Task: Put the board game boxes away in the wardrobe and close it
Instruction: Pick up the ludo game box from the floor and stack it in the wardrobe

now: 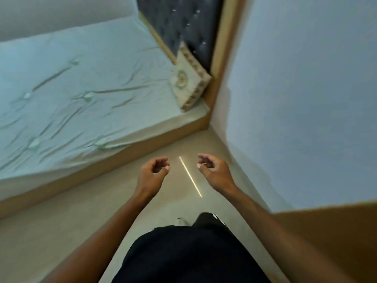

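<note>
My left hand (154,170) and my right hand (213,170) hang in front of me over the floor, a little apart. Both are empty, with the fingers loosely curled and apart. A beige patterned flat object (188,80), possibly a board game box or a cushion, leans on the bed against the dark headboard (183,23), well ahead of both hands. A brown wooden surface (334,240), possibly part of the wardrobe, shows at the lower right beside my right arm. No wardrobe door or shelf is clearly in view.
A bed with a pale green sheet (81,94) and a wooden frame fills the left. A pale blue wall (306,99) runs along the right. Between them lies a narrow strip of beige floor (122,201) with a bright streak of light.
</note>
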Available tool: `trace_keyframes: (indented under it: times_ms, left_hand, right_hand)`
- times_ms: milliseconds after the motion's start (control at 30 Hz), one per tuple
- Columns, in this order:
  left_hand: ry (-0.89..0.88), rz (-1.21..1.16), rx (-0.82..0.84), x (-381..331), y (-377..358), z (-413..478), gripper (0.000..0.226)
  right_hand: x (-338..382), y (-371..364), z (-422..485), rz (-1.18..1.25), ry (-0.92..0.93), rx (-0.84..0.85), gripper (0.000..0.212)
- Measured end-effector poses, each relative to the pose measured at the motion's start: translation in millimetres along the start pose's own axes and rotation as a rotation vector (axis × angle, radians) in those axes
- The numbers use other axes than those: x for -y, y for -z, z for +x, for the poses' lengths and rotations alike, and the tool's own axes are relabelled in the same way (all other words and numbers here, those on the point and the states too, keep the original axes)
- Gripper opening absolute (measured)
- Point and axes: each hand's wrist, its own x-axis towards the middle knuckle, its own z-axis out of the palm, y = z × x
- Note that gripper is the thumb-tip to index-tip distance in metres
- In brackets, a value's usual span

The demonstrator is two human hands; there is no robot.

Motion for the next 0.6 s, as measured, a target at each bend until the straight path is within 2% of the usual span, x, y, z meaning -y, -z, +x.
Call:
trace_keyframes:
  times_ms: [267,600]
  left_hand:
    - [0.186,-0.234,-0.519,32,164,17,0.024]
    - [0.341,-0.371,-0.925,75,340,24,0.022]
  right_hand:
    - [106,-182,103,-0.112,0.169,0.491,0.026]
    - [209,-417,153,-0.315,0.346,0.983,0.027]
